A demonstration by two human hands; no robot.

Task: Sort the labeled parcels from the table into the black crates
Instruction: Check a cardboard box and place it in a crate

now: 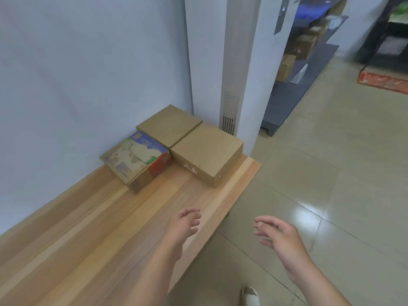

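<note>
Wall (77, 62), pale, runs along the left edge of the wooden table (88, 228). Three parcels are bunched at the table's far end. Leftmost is the printed parcel (134, 157), with blue, red and green on its faces and its left side against the wall. Behind it and to its right lies the rear plain parcel (169, 124), brown, tucked into the far corner where the wall meets the pillar (240, 85). Touching that one is the front plain parcel (206, 151), also brown, which sits at the table's right edge just beside the printed one, with a small white mark on its near face.

My left hand (185, 224) hovers over the table's right edge, well short of the parcels, with fingers loosely curled and holding nothing. My right hand (280, 235) hangs off the table above the tiled floor (331, 173), fingers relaxed and empty too. Below it the toe of my shoe (249, 297) shows. Further right stand a dark shelf rack (293, 96) holding cardboard boxes, and a red mat (384, 81) on the floor.
</note>
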